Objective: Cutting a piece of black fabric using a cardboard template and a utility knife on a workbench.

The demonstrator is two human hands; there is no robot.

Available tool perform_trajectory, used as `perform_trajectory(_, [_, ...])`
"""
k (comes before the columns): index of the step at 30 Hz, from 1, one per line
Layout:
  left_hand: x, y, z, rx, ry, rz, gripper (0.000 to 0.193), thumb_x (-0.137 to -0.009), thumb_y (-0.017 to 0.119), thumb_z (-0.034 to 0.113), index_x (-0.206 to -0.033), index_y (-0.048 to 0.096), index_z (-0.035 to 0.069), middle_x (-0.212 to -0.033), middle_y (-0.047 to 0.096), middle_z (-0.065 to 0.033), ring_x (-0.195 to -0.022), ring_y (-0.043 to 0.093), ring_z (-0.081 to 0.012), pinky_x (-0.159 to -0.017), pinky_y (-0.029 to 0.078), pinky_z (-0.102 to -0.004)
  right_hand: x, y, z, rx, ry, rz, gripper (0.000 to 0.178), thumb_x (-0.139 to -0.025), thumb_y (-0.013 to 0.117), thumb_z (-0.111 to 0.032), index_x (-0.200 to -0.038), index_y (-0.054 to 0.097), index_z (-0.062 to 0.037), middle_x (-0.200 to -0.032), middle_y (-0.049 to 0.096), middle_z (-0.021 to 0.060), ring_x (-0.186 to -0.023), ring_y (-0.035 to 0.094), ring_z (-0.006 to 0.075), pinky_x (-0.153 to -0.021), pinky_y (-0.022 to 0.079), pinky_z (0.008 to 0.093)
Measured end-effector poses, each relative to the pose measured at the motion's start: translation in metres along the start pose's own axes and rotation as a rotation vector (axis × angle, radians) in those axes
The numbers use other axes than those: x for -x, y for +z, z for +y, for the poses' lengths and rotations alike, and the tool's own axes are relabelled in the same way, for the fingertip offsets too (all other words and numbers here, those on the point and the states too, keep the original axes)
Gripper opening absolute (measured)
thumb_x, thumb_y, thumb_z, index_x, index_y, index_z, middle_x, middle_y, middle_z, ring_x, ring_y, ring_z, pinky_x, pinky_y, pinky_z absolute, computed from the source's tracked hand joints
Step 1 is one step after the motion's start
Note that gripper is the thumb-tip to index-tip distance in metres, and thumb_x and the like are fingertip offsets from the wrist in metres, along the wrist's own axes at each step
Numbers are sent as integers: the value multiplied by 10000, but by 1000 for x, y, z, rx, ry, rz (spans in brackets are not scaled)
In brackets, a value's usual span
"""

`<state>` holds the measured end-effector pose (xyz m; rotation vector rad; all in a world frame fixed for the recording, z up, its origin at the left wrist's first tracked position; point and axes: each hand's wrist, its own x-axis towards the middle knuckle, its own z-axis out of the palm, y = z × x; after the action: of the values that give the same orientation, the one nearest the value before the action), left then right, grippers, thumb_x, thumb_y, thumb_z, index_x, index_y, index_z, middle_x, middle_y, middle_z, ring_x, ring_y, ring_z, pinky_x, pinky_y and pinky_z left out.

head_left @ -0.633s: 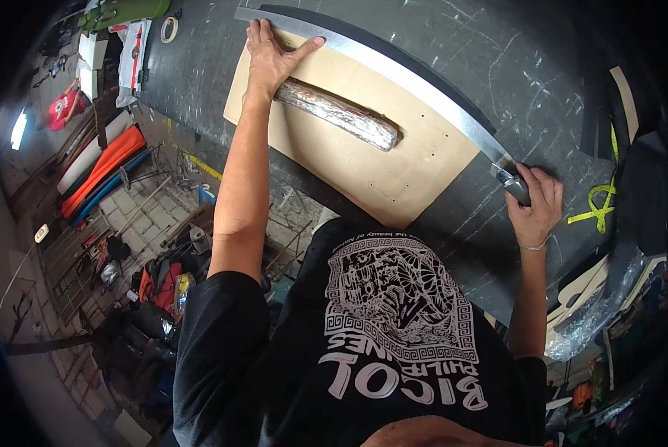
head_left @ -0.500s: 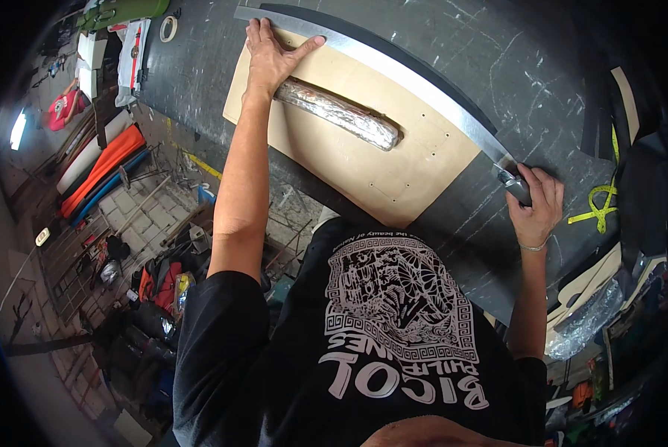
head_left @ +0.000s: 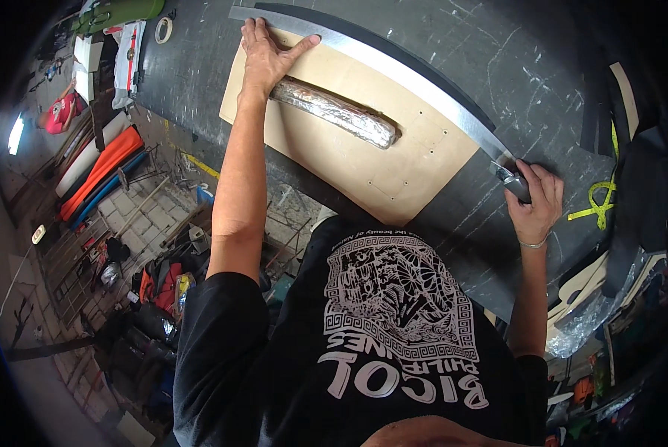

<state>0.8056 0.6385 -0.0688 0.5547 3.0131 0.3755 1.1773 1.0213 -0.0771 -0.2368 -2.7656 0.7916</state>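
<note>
A long metal straightedge (head_left: pixel 401 65) lies along the far edge of a tan flat panel (head_left: pixel 334 167) with small holes. It looks curved through the wide view. My left hand (head_left: pixel 267 59) presses flat with thumb and fingers spread, across the panel and the straightedge's left end. A bar wrapped in shiny foil or clear film (head_left: pixel 337 114) rests on the panel beside my left wrist. At the straightedge's right end, my right hand (head_left: pixel 536 200) is closed around a dark-handled tool (head_left: pixel 514 183) with a metallic head. Its working edge is too small to make out.
Dark sheet material covers the worktable (head_left: pixel 527 89), with a black strip beyond the straightedge. A yellow tape measure (head_left: pixel 600 201) lies to the right, near tan offcuts and clear plastic. A tape roll (head_left: pixel 165 30) sits far left. Coloured rolls (head_left: pixel 110 175) and clutter fill the floor at left.
</note>
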Motion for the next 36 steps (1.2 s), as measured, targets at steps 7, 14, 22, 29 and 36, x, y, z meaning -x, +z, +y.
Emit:
perform_trajectory(7, [3, -3, 5, 26, 17, 6, 1414, -608, 762, 836, -1478, 300, -177, -1551, 266, -357, -1493, 208, -486, -1238, 228, -510, 2, -1, 1, -10, -1, -1, 510, -654, 809, -73, -1155, 739, -135, -1100, 656, 54, -946, 612, 300, -828, 511, 408])
perform_trajectory(14, [0, 0, -1, 57, 0, -52, 1386, -645, 763, 807, -1505, 271, -163, -1597, 175, -394, -1532, 103, -479, -1255, 144, -509, 2, -2, 2, -31, 25, 6, 522, -639, 819, -106, -1152, 740, -156, -1076, 670, 44, -957, 622, 287, -846, 518, 403])
perform_trajectory(22, [-5, -7, 3, -44, -31, -55, 1349, -648, 796, 767, -1490, 308, -167, -1581, 217, -385, -1508, 192, -478, -1240, 230, -476, 1, -3, 0, -34, 66, 16, 581, -569, 848, -141, -1140, 744, -180, -1067, 668, -4, -965, 613, 241, -807, 521, 360])
perform_trajectory(29, [-2, -6, 5, -129, -23, -51, 1321, -714, 710, 807, -1501, 294, -168, -1593, 240, -361, -1527, 210, -415, -1251, 201, -411, 5, -5, 1, -21, 82, 2, 614, -541, 878, -173, -1140, 749, -205, -1072, 667, -19, -959, 611, 227, -777, 523, 360])
perform_trajectory(36, [-3, -3, 3, -127, -16, -51, 1334, -710, 695, 826, -1489, 301, -183, -1582, 240, -381, -1520, 215, -434, -1246, 213, -423, 5, -8, -1, -44, 92, -35, 596, -567, 845, -107, -1153, 748, -152, -1070, 669, 32, -965, 605, 267, -840, 513, 372])
